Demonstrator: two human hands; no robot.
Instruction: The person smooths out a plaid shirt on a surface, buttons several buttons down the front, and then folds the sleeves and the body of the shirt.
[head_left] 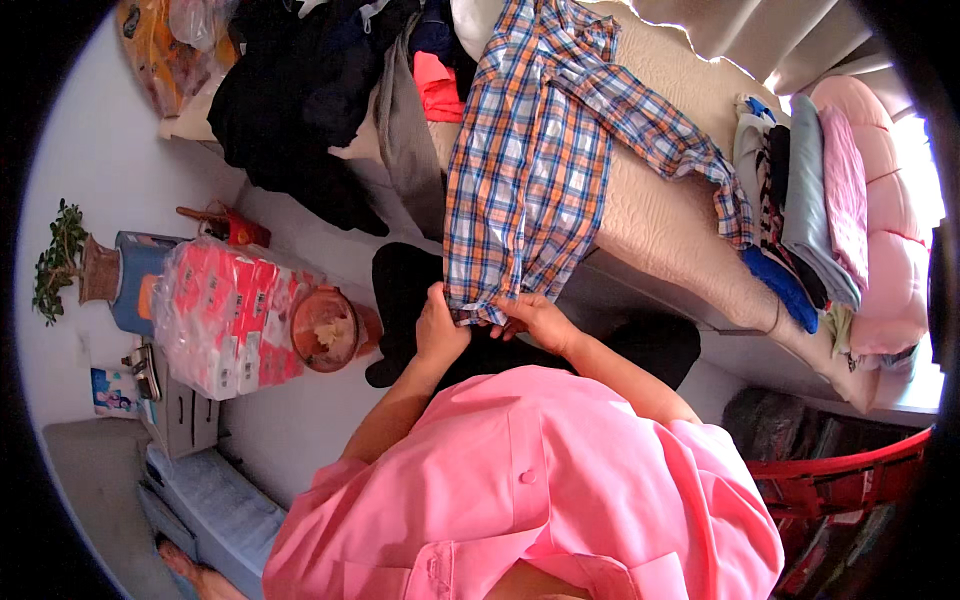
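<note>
A plaid shirt (530, 150) in blue, white and orange lies spread over the edge of a cream quilted bed (670, 225), one sleeve stretched out to the right. Its lower end hangs off the bed toward me. My left hand (437, 325) pinches the left corner of that end. With its fingers bent on the same hem a little to the right, my right hand (535, 318) grips the cloth too. Part of the right fingers is hidden by the fabric.
Dark clothes (290, 110) are heaped on the bed's left. Folded clothes (800, 200) stand stacked at right beside a pink cushion (870, 180). Left on the floor are wrapped tissue packs (230, 315) and a bin (325, 330). Another person's hand (180, 560) shows lower left.
</note>
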